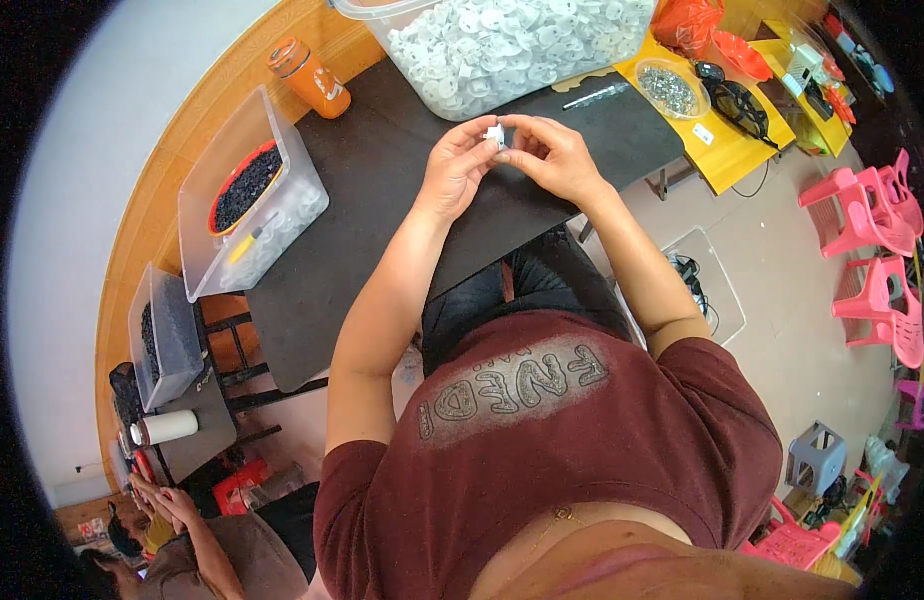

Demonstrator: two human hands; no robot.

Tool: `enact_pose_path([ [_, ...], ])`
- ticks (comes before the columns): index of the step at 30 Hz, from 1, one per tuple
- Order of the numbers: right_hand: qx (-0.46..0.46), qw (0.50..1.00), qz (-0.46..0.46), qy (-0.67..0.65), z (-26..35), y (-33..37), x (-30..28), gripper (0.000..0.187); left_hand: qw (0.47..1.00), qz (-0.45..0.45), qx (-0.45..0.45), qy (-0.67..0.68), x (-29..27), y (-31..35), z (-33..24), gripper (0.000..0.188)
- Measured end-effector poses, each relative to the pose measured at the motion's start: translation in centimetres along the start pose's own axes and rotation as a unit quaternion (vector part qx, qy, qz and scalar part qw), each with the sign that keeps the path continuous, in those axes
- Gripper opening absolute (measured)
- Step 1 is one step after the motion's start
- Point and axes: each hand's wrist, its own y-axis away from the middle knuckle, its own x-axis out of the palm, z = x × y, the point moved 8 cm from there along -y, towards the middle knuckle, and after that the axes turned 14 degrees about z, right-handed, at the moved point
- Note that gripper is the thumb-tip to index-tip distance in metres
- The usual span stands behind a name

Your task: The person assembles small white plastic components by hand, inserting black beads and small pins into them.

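Note:
Above the dark table (pixel 372 150), my left hand (pixel 456 170) and my right hand (pixel 549 158) meet fingertip to fingertip. Pinched between them is a small white plastic part (pixel 496 134), partly covered by the fingers. Just beyond my hands stands a large clear bin (pixel 422 75) heaped with white plastic pieces (pixel 512 45) that look similar. To the left, a second clear bin (pixel 204 190) holds more white pieces and a red-rimmed bowl of small black parts (pixel 247 188). A yellow-handled tool (pixel 244 246) shows at its near side.
An orange bottle (pixel 310 78) stands behind the left bin. At the right, a yellow board (pixel 727 160) bears a bowl of small metal parts (pixel 670 88) and black glasses (pixel 739 108). A pen-like stick (pixel 596 96) lies nearby. A co-worker (pixel 227 550) sits lower left; pink stools (pixel 862 215) stand right.

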Motion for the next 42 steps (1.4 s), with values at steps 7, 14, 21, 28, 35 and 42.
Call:
enact_pose_path([
  [7, 0.019, 0.999, 0.03, 0.008, -0.5, -0.1, 0.5, 0.044, 0.997, -0.054, 0.011, -0.049, -0.4, 0.1, -0.4, 0.028],
  [14, 0.019, 0.998, 0.047, 0.033, -0.2, -0.3, 0.7, 0.044, 0.992, -0.067, 0.034, -0.104, -0.2, 0.2, -0.8, 0.029],
  [21, 0.011, 0.999, 0.035, 0.027, -0.1, -0.3, 0.6, 0.041, 0.987, -0.084, 0.034, -0.129, 0.3, 0.1, -1.2, 0.032],
  [28, 0.025, 0.999, 0.037, 0.025, -0.8, -0.3, 0.6, 0.04, 0.982, -0.086, 0.039, -0.164, 0.5, 0.3, -1.5, 0.033],
  [35, 0.03, 0.999, 0.027, 0.024, -0.7, -0.3, 0.3, 0.038, 0.984, -0.081, 0.046, -0.152, 0.9, 0.2, -1.4, 0.032],
  [42, 0.01, 0.999, 0.035, 0.04, 0.4, -0.3, 0.3, 0.038, 0.979, -0.091, 0.033, -0.182, 1.0, 0.0, -1.1, 0.032],
])
